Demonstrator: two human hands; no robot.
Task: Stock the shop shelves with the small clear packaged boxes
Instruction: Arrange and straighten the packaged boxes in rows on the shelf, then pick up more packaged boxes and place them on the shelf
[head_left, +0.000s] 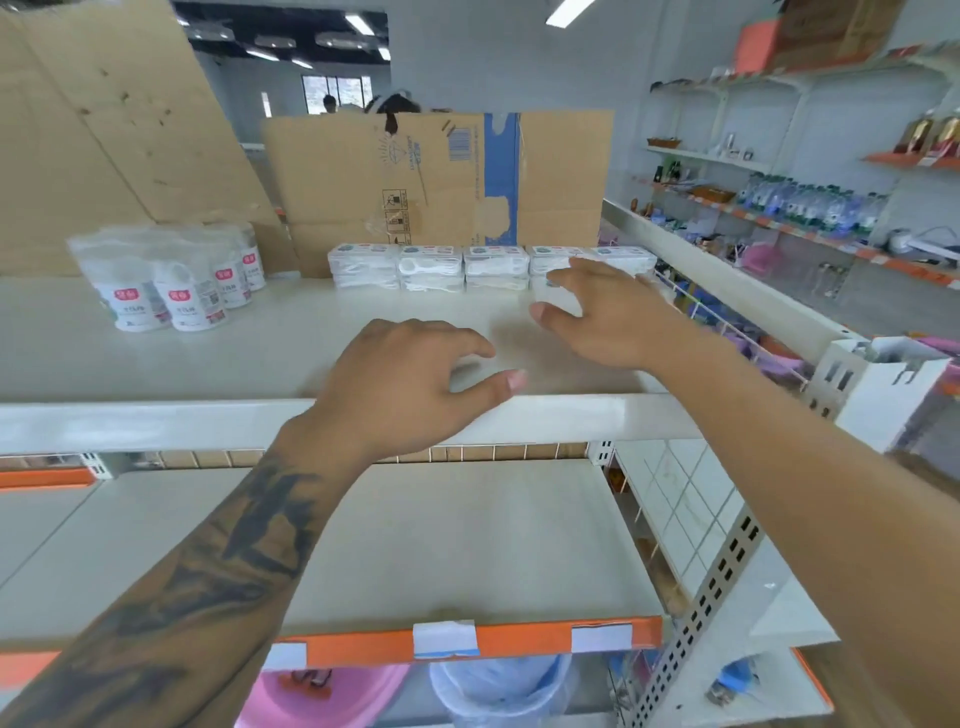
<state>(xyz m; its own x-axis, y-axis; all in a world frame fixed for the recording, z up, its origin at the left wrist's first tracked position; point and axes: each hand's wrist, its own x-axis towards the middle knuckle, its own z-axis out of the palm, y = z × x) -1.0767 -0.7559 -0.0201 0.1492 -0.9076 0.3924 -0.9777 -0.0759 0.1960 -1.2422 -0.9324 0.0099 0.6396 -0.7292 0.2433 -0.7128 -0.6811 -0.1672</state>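
Observation:
Small clear packaged boxes (431, 266) stand in a row, two high, at the back of the top shelf (291, 338), against a cardboard sheet. My right hand (608, 312) reaches over the shelf with its fingers spread, and the fingertips are at the right end of the row, near the boxes there (618, 257). I see nothing gripped in it. My left hand (410, 384) hovers over the shelf's front edge, fingers curved and apart, holding nothing. Motion blur softens both hands.
Bagged white tubs with red labels (176, 280) stand at the shelf's left. Cardboard sheets (436, 176) line the back. The lower shelf (415, 545) has an orange price strip. Plastic bins (498, 686) sit underneath. Stocked wall shelves (810, 208) run along the right.

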